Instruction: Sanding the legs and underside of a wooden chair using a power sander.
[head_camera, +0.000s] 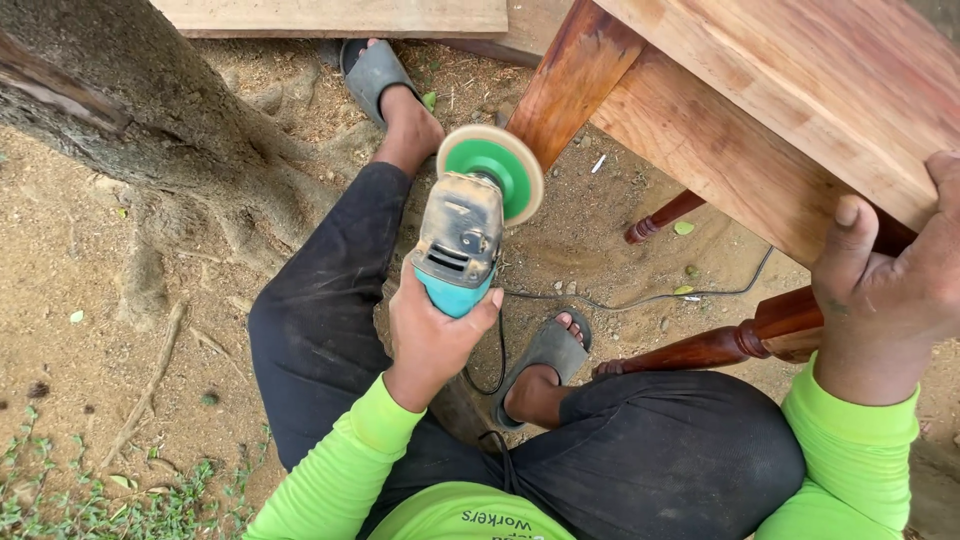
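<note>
A: Status?
B: Left hand (432, 335) wrapped round the grinder (462, 240) body, disc (497, 168) just touching the table leg (567, 85). Right hand (893, 285) clamped on the table (800, 90) edge, far right, thumb up the side.
A: Table position?
B: Tipped toward the person; turned legs (740, 340) lie low at right, near the knee.
A: Cord?
B: Cord (640, 298) runs over the dirt between the sandals (548, 352), close to the disc path, I'd say.
A: Advice?
B: Keep the disc flat on the leg, light pressure, stroke along the grain. Keep the right-hand clamp firm so the table doesn't chatter. Feet back; cord behind.
</note>
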